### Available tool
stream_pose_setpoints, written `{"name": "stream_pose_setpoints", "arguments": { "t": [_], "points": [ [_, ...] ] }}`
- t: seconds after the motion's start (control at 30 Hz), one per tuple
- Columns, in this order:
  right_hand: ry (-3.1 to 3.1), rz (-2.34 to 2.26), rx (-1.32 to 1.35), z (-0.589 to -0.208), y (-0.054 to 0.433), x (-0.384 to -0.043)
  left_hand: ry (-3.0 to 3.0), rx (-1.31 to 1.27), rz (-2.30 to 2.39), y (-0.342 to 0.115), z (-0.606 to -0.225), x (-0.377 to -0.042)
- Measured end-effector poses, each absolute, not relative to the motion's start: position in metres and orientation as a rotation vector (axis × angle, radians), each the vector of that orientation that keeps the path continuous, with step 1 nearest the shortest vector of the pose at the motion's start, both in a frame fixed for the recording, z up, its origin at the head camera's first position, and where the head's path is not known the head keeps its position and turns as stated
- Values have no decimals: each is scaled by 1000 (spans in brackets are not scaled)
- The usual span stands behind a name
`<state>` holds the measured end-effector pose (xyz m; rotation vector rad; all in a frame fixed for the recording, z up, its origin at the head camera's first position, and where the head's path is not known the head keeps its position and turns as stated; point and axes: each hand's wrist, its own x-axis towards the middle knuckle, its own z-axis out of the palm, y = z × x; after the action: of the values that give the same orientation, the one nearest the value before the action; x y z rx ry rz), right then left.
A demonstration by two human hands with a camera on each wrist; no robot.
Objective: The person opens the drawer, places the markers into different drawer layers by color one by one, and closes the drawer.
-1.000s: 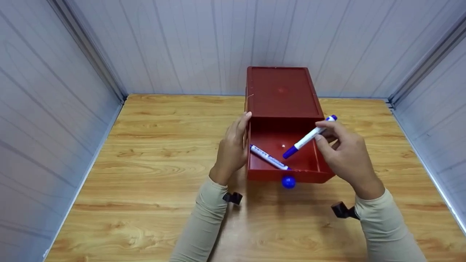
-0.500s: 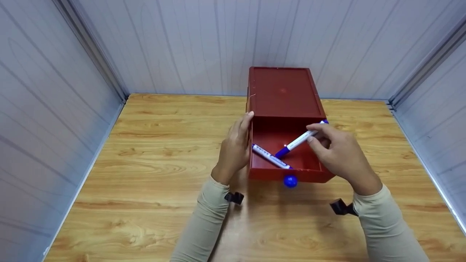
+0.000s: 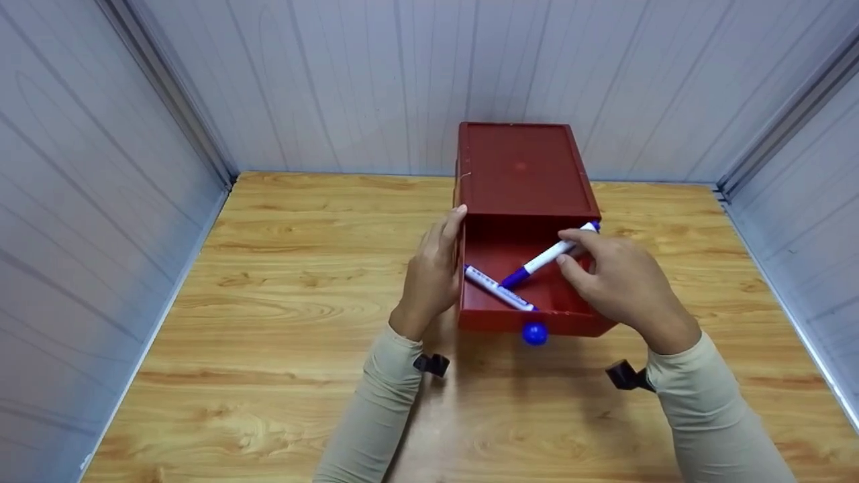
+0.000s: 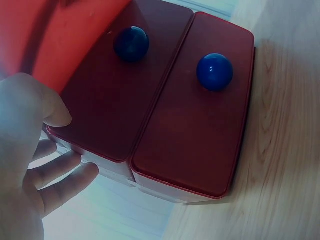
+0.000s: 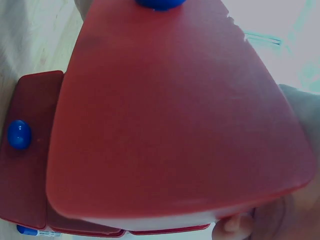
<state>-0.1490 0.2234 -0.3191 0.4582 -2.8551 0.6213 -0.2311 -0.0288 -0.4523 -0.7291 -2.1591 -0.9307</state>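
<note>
A dark red drawer cabinet (image 3: 523,168) stands with its top drawer (image 3: 570,324) pulled out. My left hand (image 3: 431,275) rests along the cabinet's left side; in the left wrist view its thumb lies at the front edge and the fingers by the side wall. My right hand (image 3: 621,278) is over the drawer's right wall. It pinches a white marker with blue ends (image 3: 547,257) between thumb and fingers, one end pointing down into the drawer. That end meets or overlaps another marker (image 3: 490,284) lying slanted at the drawer's front left.
Two lower drawers with blue knobs (image 4: 214,72) are closed beneath. The open drawer has a blue knob (image 3: 535,333) too. Beside the cabinet's base, another blue-and-white marker (image 5: 37,231) is partly visible. Pale panels (image 3: 349,87) wall in the wooden table (image 3: 302,282).
My right hand has moved left and slightly down with its marker, bringing the marker's lower end toward the one lying in the drawer. The left hand stays at the cabinet's side.
</note>
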Motion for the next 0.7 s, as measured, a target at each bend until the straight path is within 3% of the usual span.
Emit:
{"name": "stream_pose_setpoints", "arguments": {
  "t": [0.7],
  "points": [
    [-2670,611,552,-323,225,-136,-2135,-734,-934,-29,-452,-232]
  ]
}}
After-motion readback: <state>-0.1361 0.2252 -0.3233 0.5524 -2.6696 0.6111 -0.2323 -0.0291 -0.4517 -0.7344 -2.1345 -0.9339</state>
